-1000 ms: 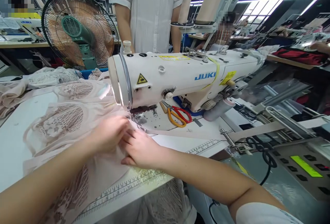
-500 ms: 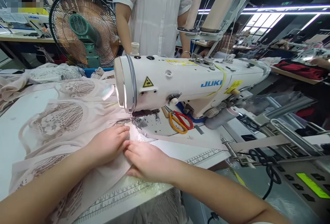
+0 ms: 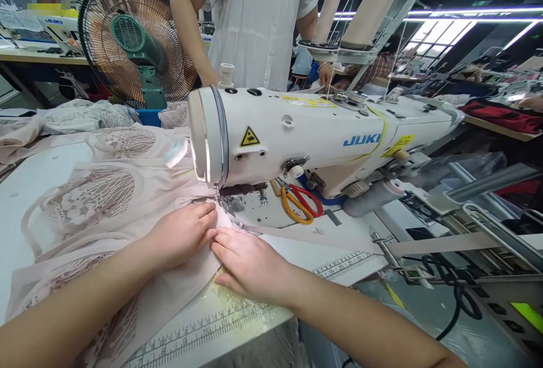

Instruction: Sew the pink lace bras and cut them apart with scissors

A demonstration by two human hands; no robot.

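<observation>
A beige lace garment lies across the machine bed, its edge under the needle area of a white sewing machine. My left hand is closed on the cloth just in front of the presser foot, fingers together and pressing down. Right beside it, my right hand pinches the garment's edge, its fingertips touching those of my left hand. The thumb side of the right hand rests low over the table. From the metal guide at the right, a pale elastic band runs toward the needle. Cloth directly under the fingers is hidden.
Scissors with orange and red handles lie on the bed behind the needle. A measuring scale is printed along the front edge. A large fan and a person in a white shirt stand behind the machine. Thread cones rise above.
The view has shifted slightly, so the machine appears further right. My hands keep nearly the same place on the cloth. Behind the machine, the person's arms have moved, and one hand now shows.
</observation>
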